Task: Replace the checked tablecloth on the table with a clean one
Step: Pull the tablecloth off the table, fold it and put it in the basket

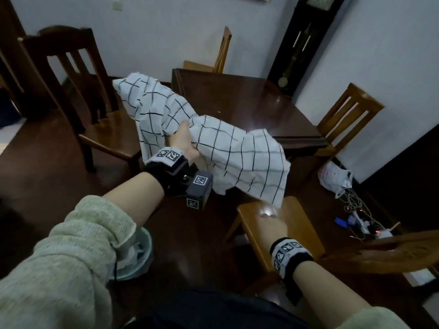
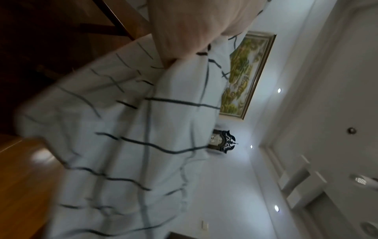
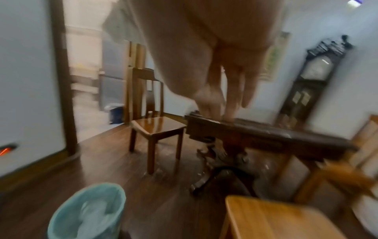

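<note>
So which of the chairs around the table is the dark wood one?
The dark chair at the left, beside the bunched checked tablecloth. The others, including the near chair under the right hand, are lighter, honey-coloured wood.

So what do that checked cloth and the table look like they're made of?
Checked cloth: seemingly thin woven fabric, matt white with dark grid lines; it bunches and hangs in soft folds from the left hand. Table: probably dark wood with a glossy varnish, since light glares off its top.
</note>
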